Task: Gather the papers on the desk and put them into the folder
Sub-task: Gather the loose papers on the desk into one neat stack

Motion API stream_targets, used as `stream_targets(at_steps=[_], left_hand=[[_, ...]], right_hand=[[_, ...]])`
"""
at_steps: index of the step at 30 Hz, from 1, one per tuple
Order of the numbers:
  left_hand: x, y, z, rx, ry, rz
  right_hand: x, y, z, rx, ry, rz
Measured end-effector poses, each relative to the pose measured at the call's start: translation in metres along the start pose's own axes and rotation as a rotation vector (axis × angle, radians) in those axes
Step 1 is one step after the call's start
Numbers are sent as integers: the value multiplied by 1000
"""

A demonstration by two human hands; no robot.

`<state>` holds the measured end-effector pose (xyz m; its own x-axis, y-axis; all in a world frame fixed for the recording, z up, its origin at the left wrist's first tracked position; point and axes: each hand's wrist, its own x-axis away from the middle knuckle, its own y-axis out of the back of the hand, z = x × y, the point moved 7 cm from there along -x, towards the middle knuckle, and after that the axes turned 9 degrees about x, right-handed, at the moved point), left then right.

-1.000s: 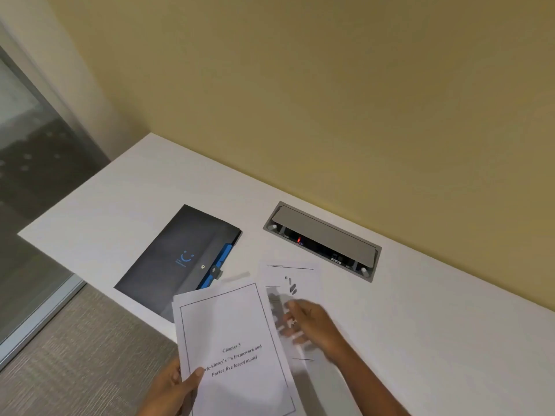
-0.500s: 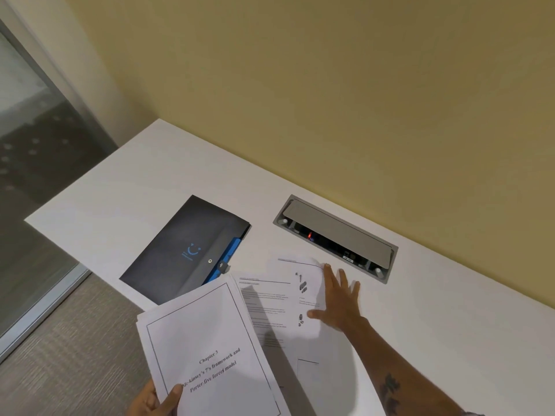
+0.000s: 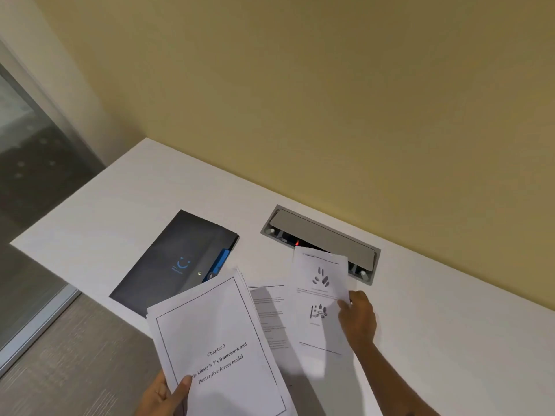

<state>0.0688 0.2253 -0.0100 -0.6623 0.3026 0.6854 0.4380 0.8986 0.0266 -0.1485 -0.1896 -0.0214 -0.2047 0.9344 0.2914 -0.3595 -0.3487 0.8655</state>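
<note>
At the bottom of the frame the left hand (image 3: 163,396) pinches a stack of papers (image 3: 219,340), the right hand (image 3: 359,318) pinches one sheet (image 3: 319,298) at centre, and the closed dark folder (image 3: 174,262) lies on the counter (image 3: 450,325) left of centre.

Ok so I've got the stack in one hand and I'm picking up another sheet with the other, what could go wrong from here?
1. The left hand pinches the stack of papers only at its near corner, and the sheets look fanned; some could slip out.
2. The right hand lifts the picture sheet by one edge, so it may bend or crease.
3. A text sheet lies partly under both and could be missed.
4. The dark folder looks closed, with both hands full.
</note>
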Motion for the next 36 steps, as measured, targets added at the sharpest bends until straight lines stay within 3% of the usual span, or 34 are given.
stream_targets(at_steps=[5, 9, 11, 16, 20, 25, 33, 35, 36], left_hand=[[4, -11, -14, -26, -25, 21], [9, -22, -22, 1, -33, 104], [13, -26, -29, -12, -44, 137], [11, -33, -38, -42, -69, 210], [8, -40, -30, 47, 41, 302], [15, -40, -22, 102, 157, 482], [18, -17, -15, -85, 95, 339], [20, -8, -13, -77, 56, 264], [22, -4, -11, -69, 36, 222]], right_hand=[[3, 64, -24, -21, 83, -336], [17, 106, -24, -134, 212, -348], [25, 109, -17, -207, 225, -252], [65, 69, 27, -461, 225, 269], [104, 27, 61, -572, 307, 567], [131, -17, 83, -594, 323, 776], [138, -58, 95, -533, 238, 1072], [123, -59, 99, -459, 210, 1022], [109, -57, 102, -395, 235, 915]])
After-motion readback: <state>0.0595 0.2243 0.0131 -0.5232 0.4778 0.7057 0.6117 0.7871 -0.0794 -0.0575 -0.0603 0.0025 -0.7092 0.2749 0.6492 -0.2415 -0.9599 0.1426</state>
